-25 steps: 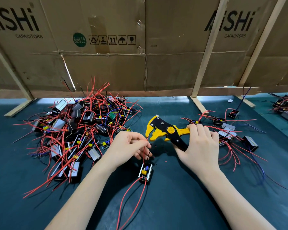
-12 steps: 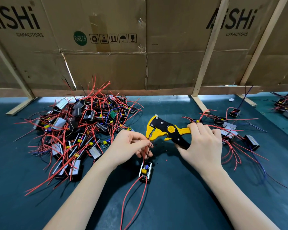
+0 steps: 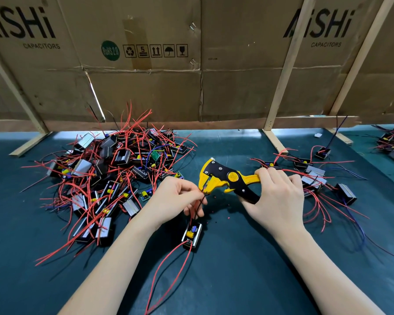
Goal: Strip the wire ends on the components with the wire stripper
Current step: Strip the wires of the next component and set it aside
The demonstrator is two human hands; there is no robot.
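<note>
1. The step in hand looks like stripping one lead: the left hand (image 3: 180, 196) pinches thin red and black wires (image 3: 197, 206) and feeds their ends into the head of the yellow-and-black wire stripper (image 3: 225, 178).
2. The right hand (image 3: 275, 196) has its grip curled round the stripper's handles.
3. The component (image 3: 192, 235) being worked lies on the table (image 3: 237, 269) just below the stripper's head, its other red leads trailing toward the viewer.
4. The big unsorted pile of components (image 3: 105, 178) sits left of the stripper; a smaller group (image 3: 316, 176) lies to its right.
5. The next move likely calls for a full squeeze, keeping the wire ends seated in the stripper's head.
</note>
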